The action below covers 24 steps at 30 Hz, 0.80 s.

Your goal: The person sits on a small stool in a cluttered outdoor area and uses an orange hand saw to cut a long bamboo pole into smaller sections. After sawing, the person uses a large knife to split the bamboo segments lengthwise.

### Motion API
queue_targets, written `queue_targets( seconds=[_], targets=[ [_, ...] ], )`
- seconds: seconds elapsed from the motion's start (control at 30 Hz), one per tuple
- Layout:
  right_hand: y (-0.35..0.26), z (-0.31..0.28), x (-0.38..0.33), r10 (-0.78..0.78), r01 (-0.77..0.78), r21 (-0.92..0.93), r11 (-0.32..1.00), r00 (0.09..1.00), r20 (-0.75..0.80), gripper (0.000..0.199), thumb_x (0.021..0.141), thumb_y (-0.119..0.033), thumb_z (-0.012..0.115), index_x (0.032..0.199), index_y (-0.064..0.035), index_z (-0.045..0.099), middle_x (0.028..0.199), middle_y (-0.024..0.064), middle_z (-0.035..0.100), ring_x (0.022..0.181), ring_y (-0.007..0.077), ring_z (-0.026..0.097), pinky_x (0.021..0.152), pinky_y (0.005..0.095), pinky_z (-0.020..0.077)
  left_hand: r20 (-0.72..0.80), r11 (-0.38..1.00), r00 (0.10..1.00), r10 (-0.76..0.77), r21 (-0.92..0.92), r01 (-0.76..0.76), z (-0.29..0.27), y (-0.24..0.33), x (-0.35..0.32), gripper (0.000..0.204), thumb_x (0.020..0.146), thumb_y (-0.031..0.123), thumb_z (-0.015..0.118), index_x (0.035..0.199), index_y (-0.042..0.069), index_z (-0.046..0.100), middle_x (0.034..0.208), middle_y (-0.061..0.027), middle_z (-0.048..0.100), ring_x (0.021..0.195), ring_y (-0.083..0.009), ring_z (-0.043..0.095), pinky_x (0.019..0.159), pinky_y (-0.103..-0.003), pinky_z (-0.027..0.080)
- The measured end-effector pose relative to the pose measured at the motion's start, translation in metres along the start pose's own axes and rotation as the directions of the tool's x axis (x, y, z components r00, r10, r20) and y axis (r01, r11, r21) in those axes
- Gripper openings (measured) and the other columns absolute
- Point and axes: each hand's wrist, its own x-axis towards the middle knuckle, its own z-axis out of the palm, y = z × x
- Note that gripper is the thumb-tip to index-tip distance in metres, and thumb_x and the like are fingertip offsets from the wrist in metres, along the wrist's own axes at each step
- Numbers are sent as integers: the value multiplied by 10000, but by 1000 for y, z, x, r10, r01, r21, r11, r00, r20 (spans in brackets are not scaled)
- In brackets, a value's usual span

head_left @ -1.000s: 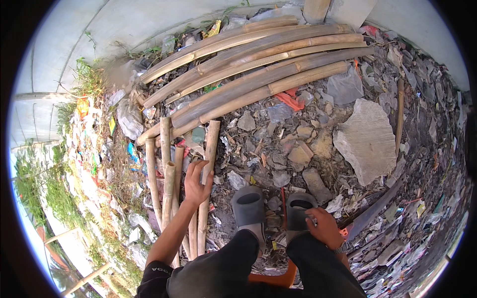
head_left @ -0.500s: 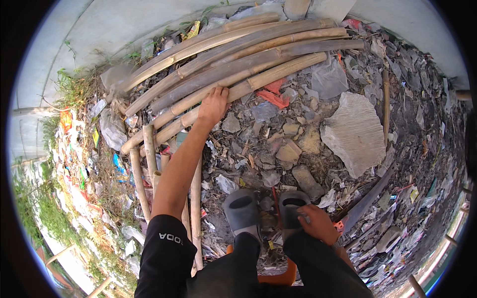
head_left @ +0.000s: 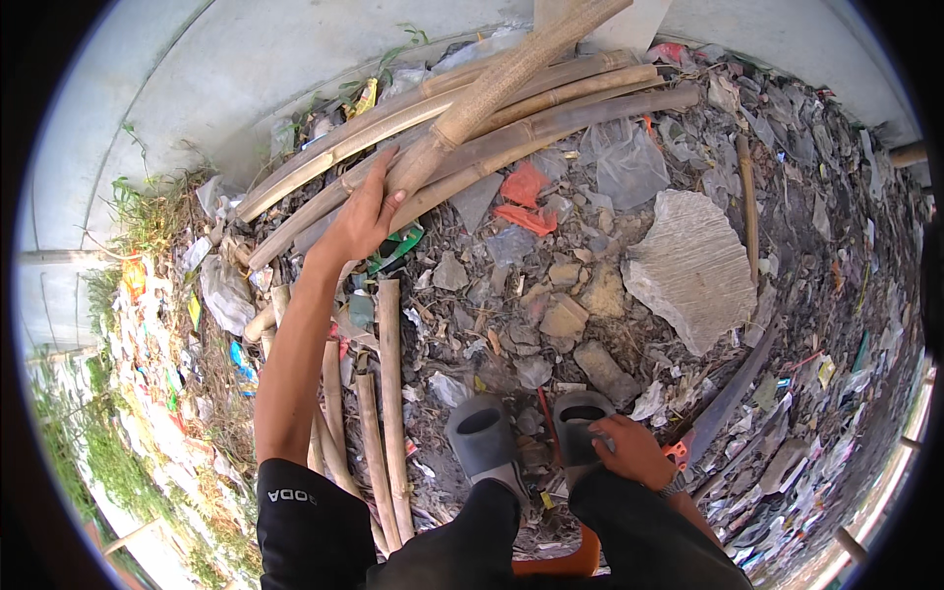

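A bamboo pole point(head_left: 511, 84) lies in the grip of the left hand point(head_left: 366, 216), near end between the fingers, thumb along its right side and the other fingers against its left. These fingers are clamped on it, though their wrap underneath is hidden. From them the pole slants up and to the right, crossing over a group of long bamboo poles point(head_left: 629, 103) that lie side by side beyond and around the fingers.

Just below the left fingers is a green scrap point(head_left: 396, 250); to their right, apart from them, are a red-orange plastic scrap point(head_left: 527, 187) and, farther right, a clear plastic sheet point(head_left: 629, 162). Nearer the person than these fingers, short bamboo pieces point(head_left: 390, 393) lie roughly lengthwise, some partly covered by the left forearm.

The right hand point(head_left: 632, 450) rests low, well apart from the left, its fingers loosely bent, forefinger and thumb a little apart, with nothing visible between them. Its fingertips are over or just beside the right grey shoe point(head_left: 580, 413); the left grey shoe point(head_left: 482, 433) is farther left of them. Right of these fingers, by the wrist, is an orange handle point(head_left: 676, 451) with a long dark blade point(head_left: 733, 393) running up and away. Beyond them, up and to the right, lies a broken pale slab point(head_left: 693, 270) with a ridged face. Far beyond the left fingers stands a pale wall point(head_left: 265, 69).
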Motion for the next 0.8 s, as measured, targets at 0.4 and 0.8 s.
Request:
queue_targets(
  seconds=[0.4, 0.8],
  targets=[
    [-5, 7, 4, -45, 45, -15, 999, 999, -7, 258, 916, -198, 706, 1149, -90, 683, 1027, 171, 680, 967, 396, 681, 834, 491, 551, -258, 832, 958, -125, -554, -40, -145, 123, 62, 665, 1147, 515, 162, 1183, 11, 594, 774, -105, 637, 642, -188, 605, 637, -334, 511],
    [13, 8, 0, -96, 100, 57, 993, 993, -66, 251, 912, -183, 706, 1141, -84, 677, 1036, 172, 676, 950, 404, 676, 830, 491, 547, -352, 809, 834, -425, -560, 176, -244, 211, -44, 701, 1140, 520, 193, 1388, 3, 595, 708, -28, 554, 556, -98, 533, 500, -262, 458]
  ],
)
